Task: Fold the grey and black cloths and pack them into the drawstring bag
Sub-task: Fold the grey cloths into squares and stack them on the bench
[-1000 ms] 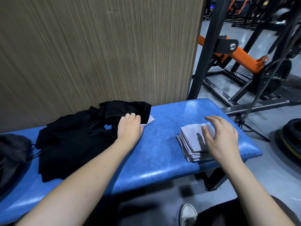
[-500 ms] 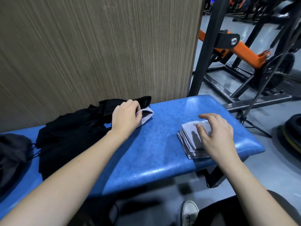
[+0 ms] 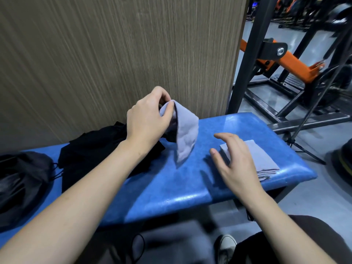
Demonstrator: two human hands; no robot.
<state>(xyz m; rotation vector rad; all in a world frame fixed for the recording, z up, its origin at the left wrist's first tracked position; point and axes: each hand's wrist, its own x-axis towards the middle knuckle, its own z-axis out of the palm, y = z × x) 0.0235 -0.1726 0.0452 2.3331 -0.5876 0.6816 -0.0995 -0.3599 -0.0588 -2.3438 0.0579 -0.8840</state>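
In the head view, the person's left hand (image 3: 147,119) was raised above the blue padded bench (image 3: 171,187), its thumb and fingers pinching the top corner of a grey cloth (image 3: 185,134). The cloth hung down from that pinch in a loose, unfolded drape, its lower tip reaching the bench surface or hanging just above it; which of the two could not be told. A bit of black fabric showed at the same fingers, though whether it was also gripped could not be told.

Below and behind the left forearm lay a heap of black cloths (image 3: 99,147), crumpled on the bench against the foot of the wood-grain wall panel (image 3: 114,54). Farther left, at the frame's edge, the dark drawstring bag (image 3: 21,180) sat slumped on the bench, its cords trailing toward the black heap.

The right hand (image 3: 236,162) hovered over the near left edge of a stack of folded grey cloths (image 3: 261,159), fingers spread and relaxed, gripping nothing; whether the palm touched the stack could not be told. The stack lay flat near the bench's right end.

Beyond the bench stood a black steel frame (image 3: 245,73) with an orange arm (image 3: 297,63). A sneaker (image 3: 226,246) showed on the grey floor below.
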